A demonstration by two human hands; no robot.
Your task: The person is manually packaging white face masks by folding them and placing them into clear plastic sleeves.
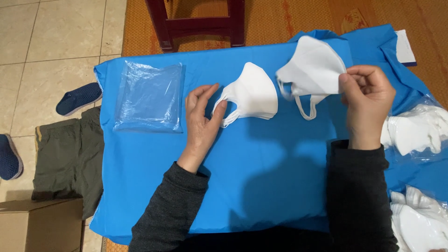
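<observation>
On blue cloth (261, 172), clear bags (149, 95), masks (254, 95) under hands (203, 116).

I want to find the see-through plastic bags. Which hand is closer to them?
Left. The left hand rests on the stack of masks, just right of the clear plastic bags; the right hand is far across the blue cloth.

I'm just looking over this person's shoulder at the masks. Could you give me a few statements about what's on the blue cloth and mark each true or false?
1. The right hand holds a white face mask lifted above the blue cloth. True.
2. The left hand holds a pair of scissors. False: its fingers touch a small stack of white masks lying on the cloth.
3. A pile of clear plastic bags lies left of the stack. True.
4. The masks are black. False: they are white.
5. More white masks lie in plastic at the right edge. True.
</observation>
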